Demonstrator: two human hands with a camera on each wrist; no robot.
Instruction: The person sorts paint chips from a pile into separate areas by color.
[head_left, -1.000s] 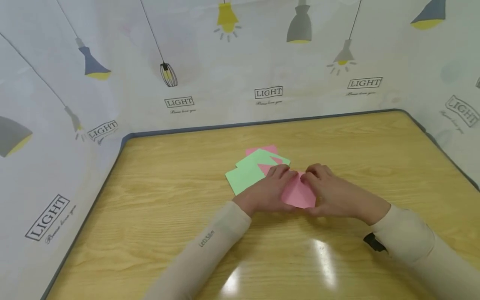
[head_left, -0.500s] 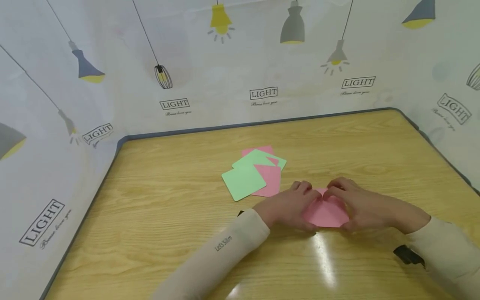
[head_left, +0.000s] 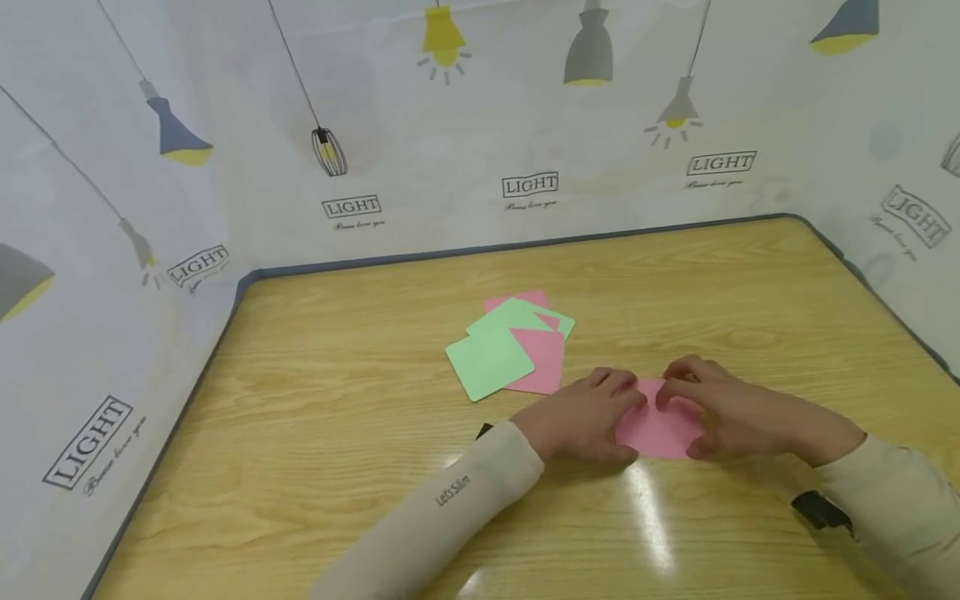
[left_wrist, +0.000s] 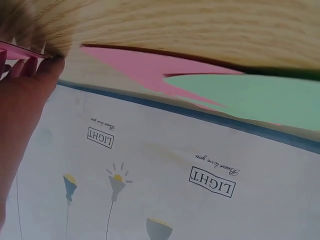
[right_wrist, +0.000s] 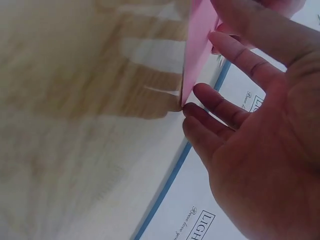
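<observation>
A piece of pink paper (head_left: 654,435) is low at the tabletop between both hands in the head view. My left hand (head_left: 581,418) holds its left side, thumb by the near corner and curled fingers at the far part. On the opposite side my right hand (head_left: 742,414) has thumb and fingers at the paper likewise. The right wrist view shows those right fingers (right_wrist: 215,107) bent against the edge of the pink paper (right_wrist: 196,52). Beyond the left hand lie overlapping papers: a green square (head_left: 487,367) partly over a pink square (head_left: 546,364).
Another green piece (head_left: 504,315) and a pink piece (head_left: 534,297) lie behind in the same pile. The wooden table (head_left: 322,375) is bordered by a dark blue edge and a white sheet (head_left: 435,150) printed with lamps, at the back and sides.
Both hands have brought the pink paper away from the pile, to the right and nearer. In the last half second their index fingers have parted slightly, and more of the paper shows.
</observation>
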